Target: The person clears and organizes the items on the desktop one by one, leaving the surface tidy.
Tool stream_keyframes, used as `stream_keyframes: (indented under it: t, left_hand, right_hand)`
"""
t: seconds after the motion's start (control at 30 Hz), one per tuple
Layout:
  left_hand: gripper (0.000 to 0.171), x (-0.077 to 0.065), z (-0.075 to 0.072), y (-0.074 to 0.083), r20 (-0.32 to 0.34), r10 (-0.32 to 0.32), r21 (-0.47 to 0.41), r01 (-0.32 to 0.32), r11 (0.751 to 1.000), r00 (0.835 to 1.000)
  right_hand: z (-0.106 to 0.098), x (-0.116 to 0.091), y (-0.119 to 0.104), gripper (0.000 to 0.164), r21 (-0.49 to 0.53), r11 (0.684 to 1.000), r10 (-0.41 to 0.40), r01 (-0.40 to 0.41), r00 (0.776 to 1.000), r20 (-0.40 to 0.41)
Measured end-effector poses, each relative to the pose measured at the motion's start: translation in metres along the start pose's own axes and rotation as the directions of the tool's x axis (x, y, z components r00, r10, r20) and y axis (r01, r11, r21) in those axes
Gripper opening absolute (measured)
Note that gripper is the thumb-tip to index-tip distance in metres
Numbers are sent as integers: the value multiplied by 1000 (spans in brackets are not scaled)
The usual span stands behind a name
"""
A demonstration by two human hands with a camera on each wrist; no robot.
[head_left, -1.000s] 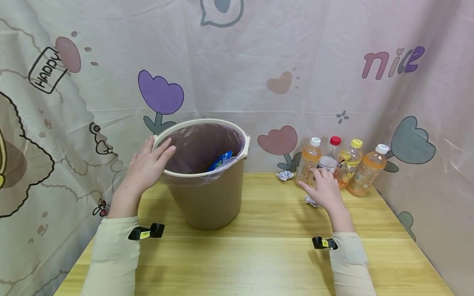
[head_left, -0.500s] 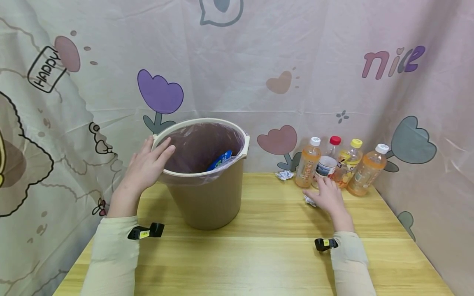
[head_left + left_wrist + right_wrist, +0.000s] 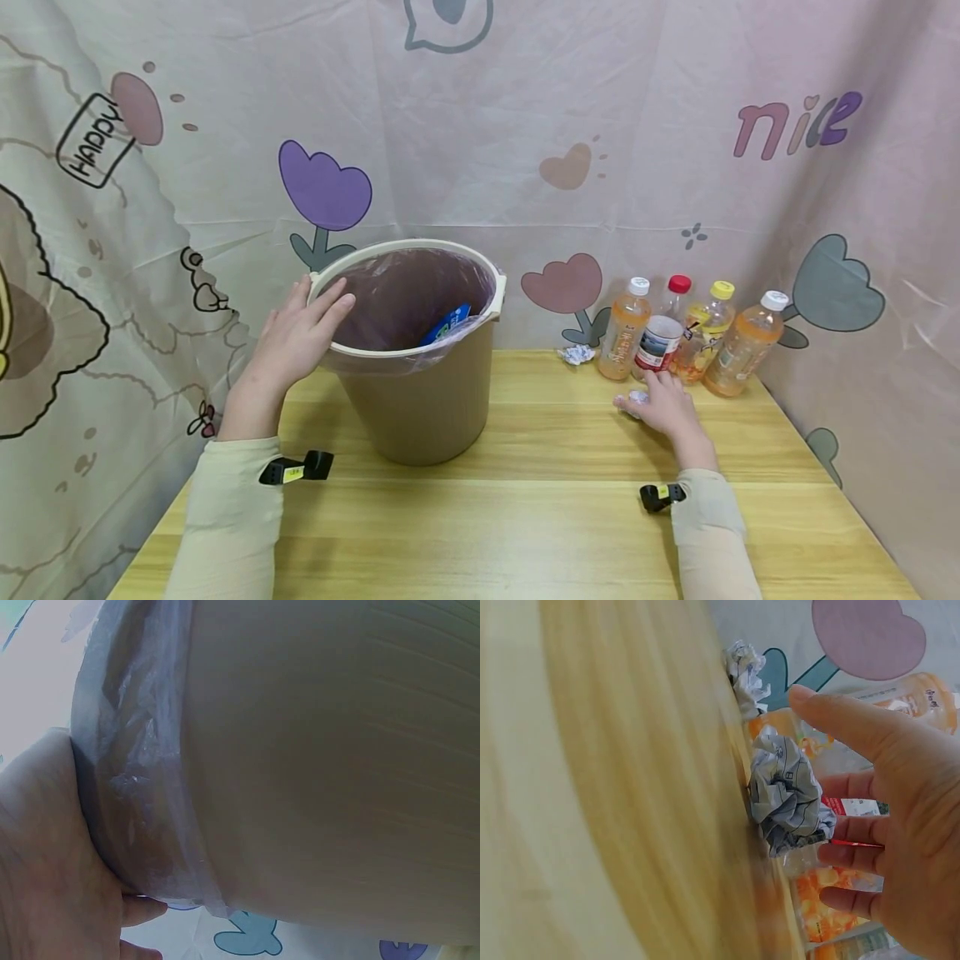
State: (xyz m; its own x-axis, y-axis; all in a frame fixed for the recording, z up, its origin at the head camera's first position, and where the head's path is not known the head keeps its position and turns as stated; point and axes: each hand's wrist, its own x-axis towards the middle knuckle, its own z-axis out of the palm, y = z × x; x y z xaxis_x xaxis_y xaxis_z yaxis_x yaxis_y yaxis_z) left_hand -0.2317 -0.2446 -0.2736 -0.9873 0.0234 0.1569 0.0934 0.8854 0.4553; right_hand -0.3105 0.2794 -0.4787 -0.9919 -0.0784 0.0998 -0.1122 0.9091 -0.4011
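Observation:
My left hand (image 3: 296, 343) rests on the left rim of a brown trash bin (image 3: 416, 417), its fingers extended over the edge. A thin clear liner (image 3: 146, 772) folds over that rim in the left wrist view. Inside the bin lies a blue wrapper (image 3: 446, 325). On the right side of the table, my right hand (image 3: 670, 410) is spread around a crumpled paper ball (image 3: 786, 791). The thumb stands apart from the paper. The other fingers reach behind it, some close to or touching its edge. A second paper ball (image 3: 576, 356) lies farther back.
Several drink bottles stand in a row behind my right hand: one orange with a white cap (image 3: 624, 337), one red-capped (image 3: 660, 340), one yellow-capped (image 3: 702, 337), another white-capped (image 3: 745, 343). A patterned cloth (image 3: 465, 125) hangs behind the wooden table (image 3: 480, 533).
My right hand has come down and slightly toward me, from in front of the bottles to around the nearer paper ball. The left hand stays on the bin rim.

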Motion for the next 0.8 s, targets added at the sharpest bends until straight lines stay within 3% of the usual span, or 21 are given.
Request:
stream_keyframes:
  t: [0.8]
  left_hand:
    - [73, 1, 1, 0, 9, 4, -5, -4, 1000, 1000]
  right_hand:
    - [3, -5, 10, 76, -39, 999, 12, -8, 996, 93]
